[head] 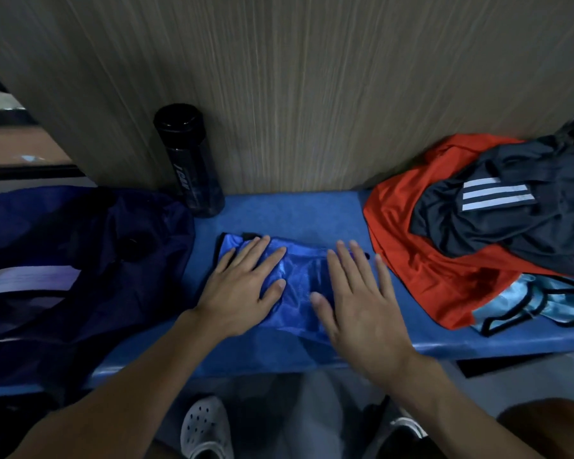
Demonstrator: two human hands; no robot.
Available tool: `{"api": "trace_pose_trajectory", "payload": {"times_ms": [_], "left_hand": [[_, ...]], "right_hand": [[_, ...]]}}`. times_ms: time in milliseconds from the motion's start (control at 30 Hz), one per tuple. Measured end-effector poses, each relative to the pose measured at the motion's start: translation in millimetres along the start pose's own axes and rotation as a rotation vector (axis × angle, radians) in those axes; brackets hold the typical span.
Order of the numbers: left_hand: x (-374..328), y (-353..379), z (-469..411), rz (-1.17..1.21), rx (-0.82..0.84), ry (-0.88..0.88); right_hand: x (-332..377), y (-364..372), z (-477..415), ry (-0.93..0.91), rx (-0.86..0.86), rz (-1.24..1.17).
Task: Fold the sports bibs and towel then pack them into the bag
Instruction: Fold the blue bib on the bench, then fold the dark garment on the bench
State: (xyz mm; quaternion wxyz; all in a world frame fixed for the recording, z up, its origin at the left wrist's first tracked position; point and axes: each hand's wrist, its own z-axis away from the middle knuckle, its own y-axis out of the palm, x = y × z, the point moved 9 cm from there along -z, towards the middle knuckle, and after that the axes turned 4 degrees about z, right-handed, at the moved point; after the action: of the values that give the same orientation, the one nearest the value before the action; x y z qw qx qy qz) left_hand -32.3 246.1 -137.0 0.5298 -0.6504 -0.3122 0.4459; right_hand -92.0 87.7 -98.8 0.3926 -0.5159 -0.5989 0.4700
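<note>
At mid-bench, near the front edge, the blue bib [299, 271] lies flat under my left hand [242, 289] and right hand [358, 309], both pressing with straight, spread fingers. I judge the fabric thin, light, limp and slippery: grip both short edges together, or it may unfold.

Glossy blue bib [304, 286], folded flat at centre of worktop [295, 210], navy bag [80, 260] slumped left, red bib [421, 270] and pale-blue bib [544, 303] heaped right, dark striped cloth [511, 220], perhaps the towel, on top
</note>
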Motion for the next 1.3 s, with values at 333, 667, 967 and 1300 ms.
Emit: {"api": "trace_pose_trajectory", "payload": {"times_ms": [333, 667, 967, 1300], "left_hand": [[21, 4, -8, -0.022, -0.022, -0.098], [45, -21, -85, -0.121, -0.266, -0.026], [72, -8, -110, -0.068, -0.129, -0.133], [36, -45, -127, -0.255, -0.002, -0.132]], "right_hand": [[2, 59, -20, 0.007, 0.175, -0.020], [-18, 91, -127, -0.062, 0.248, 0.001], [-20, 110, -178, -0.137, 0.318, -0.025], [-45, 54, -164, -0.197, 0.232, 0.147]]}}
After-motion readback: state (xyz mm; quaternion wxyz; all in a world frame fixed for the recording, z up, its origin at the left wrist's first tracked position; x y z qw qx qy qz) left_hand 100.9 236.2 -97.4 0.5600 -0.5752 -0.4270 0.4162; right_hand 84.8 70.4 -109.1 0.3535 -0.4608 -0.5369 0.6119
